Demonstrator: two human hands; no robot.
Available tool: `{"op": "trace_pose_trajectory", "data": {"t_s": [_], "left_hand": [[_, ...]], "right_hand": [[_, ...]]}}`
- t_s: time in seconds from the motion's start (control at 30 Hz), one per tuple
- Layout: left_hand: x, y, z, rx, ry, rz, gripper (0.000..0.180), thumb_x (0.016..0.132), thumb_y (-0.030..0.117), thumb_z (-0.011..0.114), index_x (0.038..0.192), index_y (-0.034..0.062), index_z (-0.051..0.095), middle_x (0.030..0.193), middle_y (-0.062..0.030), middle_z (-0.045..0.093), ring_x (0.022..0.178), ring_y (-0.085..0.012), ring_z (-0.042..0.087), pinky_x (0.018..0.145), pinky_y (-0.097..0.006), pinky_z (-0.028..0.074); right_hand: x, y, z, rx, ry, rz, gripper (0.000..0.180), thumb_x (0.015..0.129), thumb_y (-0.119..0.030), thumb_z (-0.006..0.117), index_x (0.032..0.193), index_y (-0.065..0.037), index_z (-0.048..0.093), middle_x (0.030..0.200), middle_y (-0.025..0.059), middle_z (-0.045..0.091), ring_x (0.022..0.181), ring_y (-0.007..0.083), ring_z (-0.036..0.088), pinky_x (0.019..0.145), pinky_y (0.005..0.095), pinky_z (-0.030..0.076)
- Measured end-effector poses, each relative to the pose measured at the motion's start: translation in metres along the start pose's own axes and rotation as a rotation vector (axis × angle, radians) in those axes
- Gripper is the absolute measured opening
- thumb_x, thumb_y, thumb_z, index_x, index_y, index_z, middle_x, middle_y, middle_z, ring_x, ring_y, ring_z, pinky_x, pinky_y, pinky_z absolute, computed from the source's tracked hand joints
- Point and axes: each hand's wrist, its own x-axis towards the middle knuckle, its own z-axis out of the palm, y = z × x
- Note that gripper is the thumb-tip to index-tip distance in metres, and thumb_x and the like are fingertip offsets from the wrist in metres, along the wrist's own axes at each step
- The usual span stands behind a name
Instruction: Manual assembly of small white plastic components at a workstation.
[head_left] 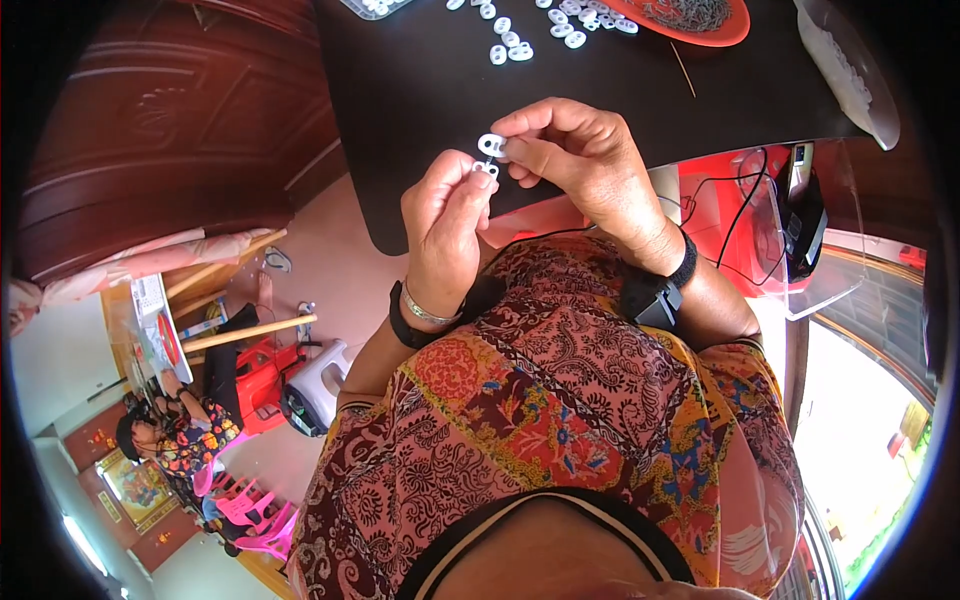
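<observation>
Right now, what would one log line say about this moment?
left hand: pinches small white piece | right hand: pinches white ring part | parts touching | loose white parts on black table

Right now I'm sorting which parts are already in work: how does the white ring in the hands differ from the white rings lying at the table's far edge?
The held white ring is pinched between the fingers of the right hand and left hand, raised off the black table; the loose white rings lie flat on it. The held one is single; the loose ones are scattered, many. Both are small, white, oval.
</observation>
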Motion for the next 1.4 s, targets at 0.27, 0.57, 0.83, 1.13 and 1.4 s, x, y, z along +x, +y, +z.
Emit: {"op": "trace_pose_trajectory", "data": {"t_s": [0.27, 0.57, 0.83, 1.13, 1.4], "left_hand": [[0.0, -0.002, 0.001, 0.025, 0.011, 0.005, 0.017, 0.089, 0.008, 0.05, 0.073, 0.0011, 0.048, 0.061, 0.0026, 0.044, 0.054, -0.0023, 0.038, 0.048, -0.02, 0.032], [0.003, 0.0, 0.001, -0.038, -0.007, 0.022, 0.018, 0.09, 0.007, 0.049, 0.074, 0.0009, 0.048, 0.06, 0.003, 0.044, 0.055, -0.0018, 0.038, 0.049, -0.019, 0.031], [0.005, 0.006, 0.001, -0.089, -0.027, -0.051, 0.022, 0.091, 0.013, 0.046, 0.081, -0.003, 0.058, 0.058, 0.0017, 0.046, 0.053, -0.0042, 0.04, 0.05, -0.02, 0.031], [0.009, 0.005, 0.002, -0.013, -0.021, -0.03, 0.024, 0.091, 0.015, 0.047, 0.081, -0.0035, 0.059, 0.058, 0.001, 0.047, 0.05, -0.0044, 0.039, 0.046, -0.02, 0.03], [0.009, 0.004, -0.001, -0.111, -0.038, -0.032, 0.029, 0.093, 0.02, 0.046, 0.078, -0.0033, 0.057, 0.059, 0.001, 0.045, 0.052, -0.0043, 0.039, 0.047, -0.02, 0.03]], "right_hand": [[-0.003, 0.0, 0.002, -0.051, -0.025, -0.032, 0.015, 0.086, 0.0, 0.06, 0.1, -0.001, 0.065, 0.08, 0.001, 0.063, 0.072, 0.0061, 0.057, 0.068, 0.0197, 0.048], [-0.004, 0.003, 0.003, -0.015, -0.12, -0.068, 0.02, 0.082, 0.005, 0.062, 0.102, -0.002, 0.061, 0.087, 0.0006, 0.062, 0.078, 0.0058, 0.059, 0.071, 0.0197, 0.049], [-0.002, -0.001, 0.0, -0.076, -0.158, -0.049, 0.02, 0.081, 0.004, 0.064, 0.1, -0.001, 0.06, 0.086, 0.0013, 0.062, 0.078, 0.0063, 0.06, 0.071, 0.0201, 0.05], [-0.003, -0.003, -0.001, -0.164, -0.175, -0.071, 0.024, 0.079, 0.001, 0.068, 0.102, 0.0, 0.061, 0.085, 0.001, 0.061, 0.076, 0.0062, 0.059, 0.066, 0.0195, 0.048], [-0.001, 0.004, 0.001, -0.466, -0.122, -0.322, 0.027, 0.074, -0.004, 0.074, 0.1, -0.002, 0.064, 0.081, 0.0038, 0.059, 0.071, 0.0093, 0.06, 0.061, 0.0213, 0.048]]}}
